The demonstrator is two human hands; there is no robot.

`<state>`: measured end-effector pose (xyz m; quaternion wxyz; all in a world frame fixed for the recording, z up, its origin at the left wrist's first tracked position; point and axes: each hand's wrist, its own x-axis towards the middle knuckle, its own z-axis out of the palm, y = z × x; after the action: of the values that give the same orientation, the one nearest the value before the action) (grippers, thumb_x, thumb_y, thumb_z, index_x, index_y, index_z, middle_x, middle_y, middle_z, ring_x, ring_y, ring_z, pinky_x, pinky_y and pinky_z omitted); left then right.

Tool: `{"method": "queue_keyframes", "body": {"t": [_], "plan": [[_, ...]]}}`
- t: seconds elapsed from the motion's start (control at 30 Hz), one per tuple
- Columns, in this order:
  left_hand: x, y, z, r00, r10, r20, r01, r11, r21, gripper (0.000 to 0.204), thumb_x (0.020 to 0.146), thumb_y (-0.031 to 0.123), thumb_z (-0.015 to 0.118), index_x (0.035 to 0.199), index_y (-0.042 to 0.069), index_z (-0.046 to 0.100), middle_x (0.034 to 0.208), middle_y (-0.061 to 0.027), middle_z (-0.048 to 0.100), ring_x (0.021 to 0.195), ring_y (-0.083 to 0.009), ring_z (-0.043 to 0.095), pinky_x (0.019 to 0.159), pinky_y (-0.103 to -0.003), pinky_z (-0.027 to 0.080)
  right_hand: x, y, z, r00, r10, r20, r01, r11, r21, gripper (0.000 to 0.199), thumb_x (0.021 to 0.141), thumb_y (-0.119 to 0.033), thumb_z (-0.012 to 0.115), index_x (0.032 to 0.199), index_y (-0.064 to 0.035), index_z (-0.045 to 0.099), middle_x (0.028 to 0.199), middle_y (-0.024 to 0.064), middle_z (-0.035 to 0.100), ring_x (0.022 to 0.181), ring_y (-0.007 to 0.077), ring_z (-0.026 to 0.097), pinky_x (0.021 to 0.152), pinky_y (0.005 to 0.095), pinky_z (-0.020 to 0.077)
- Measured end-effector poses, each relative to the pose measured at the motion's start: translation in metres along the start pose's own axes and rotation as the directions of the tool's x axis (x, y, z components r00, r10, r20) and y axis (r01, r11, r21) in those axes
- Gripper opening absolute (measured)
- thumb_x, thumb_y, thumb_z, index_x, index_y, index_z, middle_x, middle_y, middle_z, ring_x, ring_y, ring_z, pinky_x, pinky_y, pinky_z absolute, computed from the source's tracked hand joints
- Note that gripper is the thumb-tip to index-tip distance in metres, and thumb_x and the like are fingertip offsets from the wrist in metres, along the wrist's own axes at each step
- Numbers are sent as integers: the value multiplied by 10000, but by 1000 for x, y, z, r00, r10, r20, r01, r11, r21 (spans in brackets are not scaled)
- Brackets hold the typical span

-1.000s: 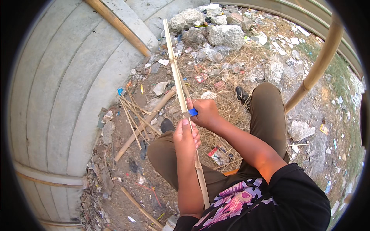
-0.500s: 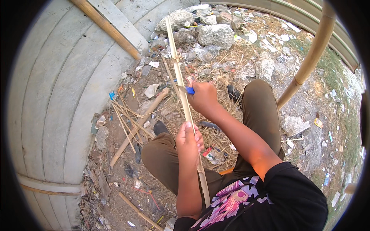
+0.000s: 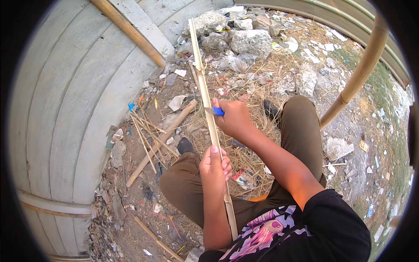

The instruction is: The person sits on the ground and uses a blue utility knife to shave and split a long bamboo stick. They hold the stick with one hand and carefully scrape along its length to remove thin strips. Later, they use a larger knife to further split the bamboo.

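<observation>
Left hand [image 3: 214, 165]: closed in grip, left thumb [image 3: 214, 153] uppermost and pointing forward, fingers [image 3: 226, 168] curled round at right. Left forearm [image 3: 216, 214]: nearly upright in view. Right hand [image 3: 234, 117]: closed, farther forward (hands apart), right thumb [image 3: 214, 102] extended. Right forearm [image 3: 277, 153]: bare, slanting inward from lower right.
</observation>
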<state>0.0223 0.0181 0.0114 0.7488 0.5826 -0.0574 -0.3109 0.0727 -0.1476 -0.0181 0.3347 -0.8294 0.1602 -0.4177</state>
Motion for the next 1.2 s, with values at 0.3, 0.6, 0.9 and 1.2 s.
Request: {"method": "queue_keyframes", "body": {"t": [0.3,0.6,0.9,1.2], "plan": [[4,12,-11,995,57,-80,-54,998,37,301,1088,349,450,942,89,493,634,45,375,478,-27,329,408,-181,267,-34,-6,25,980,-198,-33,199,980,18,385,948,-192,599,581,-80,572,547,123,595,452,337,583,422,435,452],[-2,9,2,998,27,-52,-22,996,85,325,1086,386,440,942,97,471,621,55,355,474,-24,317,406,-178,256,-15,3,11,979,-176,-100,171,984,-55,411,939,-187,602,545,-80,556,524,133,577,428,345,567,424,440,456],[-5,4,5,999,38,-24,-35,993,109,335,1091,392,422,939,97,468,620,53,355,473,-21,317,407,-182,258,-5,7,7,975,-168,-149,155,983,-95,448,974,-194,577,548,-62,537,528,139,552,460,359,557,447,457,437],[-16,-16,16,994,-46,99,37,994,99,330,1093,369,428,927,88,474,617,51,368,473,-22,335,406,-186,277,49,34,-20,961,156,-228,-190,972,-138,481,999,-276,502,602,-26,606,613,220,610,579,420,627,569,511,497]]}}
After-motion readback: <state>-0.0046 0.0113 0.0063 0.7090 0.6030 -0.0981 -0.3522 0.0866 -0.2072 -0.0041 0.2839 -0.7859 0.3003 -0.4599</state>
